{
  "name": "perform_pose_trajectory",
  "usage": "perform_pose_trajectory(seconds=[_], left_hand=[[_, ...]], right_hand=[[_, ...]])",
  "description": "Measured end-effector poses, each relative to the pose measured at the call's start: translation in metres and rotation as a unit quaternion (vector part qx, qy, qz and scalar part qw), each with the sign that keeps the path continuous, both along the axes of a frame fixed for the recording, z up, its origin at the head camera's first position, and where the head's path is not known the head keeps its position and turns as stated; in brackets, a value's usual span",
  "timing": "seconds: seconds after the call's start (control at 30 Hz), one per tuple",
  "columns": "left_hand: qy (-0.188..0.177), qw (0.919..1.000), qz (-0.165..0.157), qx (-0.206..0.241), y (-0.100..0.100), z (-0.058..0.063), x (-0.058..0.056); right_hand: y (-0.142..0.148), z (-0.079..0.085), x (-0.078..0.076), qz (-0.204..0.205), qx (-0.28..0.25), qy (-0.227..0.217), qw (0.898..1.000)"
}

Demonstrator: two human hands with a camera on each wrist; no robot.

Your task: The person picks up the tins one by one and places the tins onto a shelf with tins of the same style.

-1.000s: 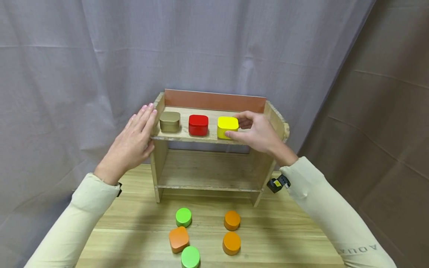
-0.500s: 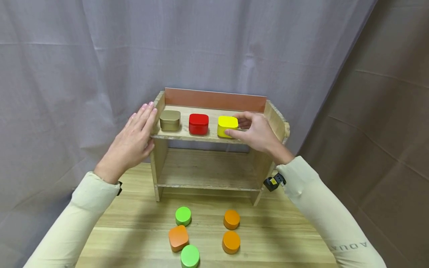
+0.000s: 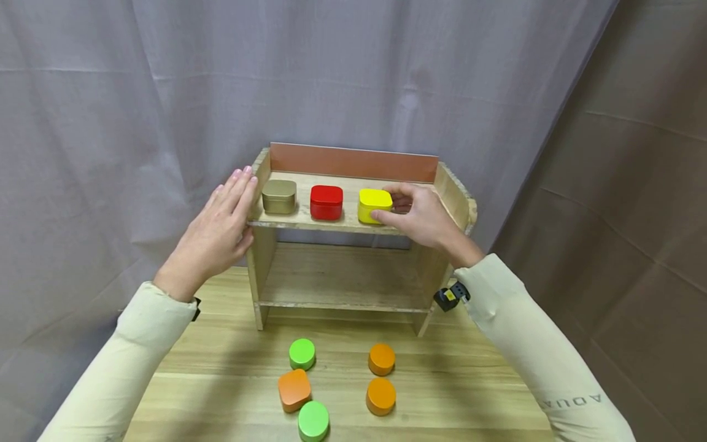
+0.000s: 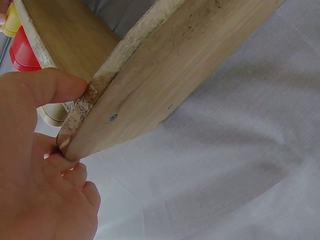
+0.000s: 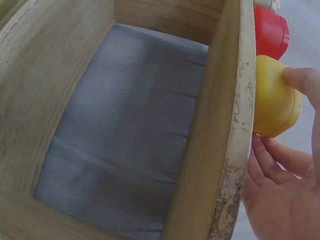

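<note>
The right hand [image 3: 422, 215] pinches the yellow lidded box [image 3: 372, 205] on the upper shelf [image 3: 350, 209]; a light, level touch should spare the red box [image 3: 326, 204] left of the grip, the straight-fingered left hand [image 3: 212, 232] resting against the side panel [image 4: 145, 105].

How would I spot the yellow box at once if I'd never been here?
Find the wooden shelf unit in front of the grey curtain, then its upper board. Along it, from the left, come the gold box, the red box and the yellow box. The last alone is bright yellow and pinched by the right hand.
</note>
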State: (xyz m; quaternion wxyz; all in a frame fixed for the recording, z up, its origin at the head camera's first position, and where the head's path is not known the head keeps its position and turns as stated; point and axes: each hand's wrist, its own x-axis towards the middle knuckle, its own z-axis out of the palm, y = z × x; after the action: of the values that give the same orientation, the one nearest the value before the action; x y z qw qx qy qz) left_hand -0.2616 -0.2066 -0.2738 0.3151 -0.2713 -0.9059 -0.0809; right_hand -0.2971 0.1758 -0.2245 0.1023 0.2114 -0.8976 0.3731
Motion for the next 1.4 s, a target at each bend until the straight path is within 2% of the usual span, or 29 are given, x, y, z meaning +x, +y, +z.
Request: perform_pose_trajectory(seconds=[0.23,0.37,0.6,0.77,0.97,1.13,1.4], left_hand=[[-0.001,1.0,-0.002,0.001,0.0,0.001,0.0],[-0.004,1.0,-0.001,0.003,0.0,0.0,0.001],[-0.009,1.0,-0.001,0.002,0.0,-0.001,0.002],[-0.01,0.9999,0.0,0.002,0.0,0.001,0.002],[-0.011,0.9999,0.002,-0.001,-0.002,0.002,0.002],[-0.012,0.9999,0.003,-0.002,-0.004,0.001,0.001],[-0.013,0.9999,0.002,0.001,-0.005,0.0,0.0]], right_hand=[[0.007,0.005,0.009,-0.007,0.012,-0.003,1.0],[0.013,0.01,0.017,-0.003,0.011,0.016,1.0],[0.02,0.017,0.041,0.0,0.013,0.051,0.999],[0.025,0.014,0.058,0.016,0.019,0.069,0.997],[0.026,-0.001,0.076,0.037,0.044,0.079,0.995],[0.024,-0.023,0.086,0.064,0.068,0.087,0.992],[0.014,-0.063,0.091,0.116,0.089,0.103,0.984]])
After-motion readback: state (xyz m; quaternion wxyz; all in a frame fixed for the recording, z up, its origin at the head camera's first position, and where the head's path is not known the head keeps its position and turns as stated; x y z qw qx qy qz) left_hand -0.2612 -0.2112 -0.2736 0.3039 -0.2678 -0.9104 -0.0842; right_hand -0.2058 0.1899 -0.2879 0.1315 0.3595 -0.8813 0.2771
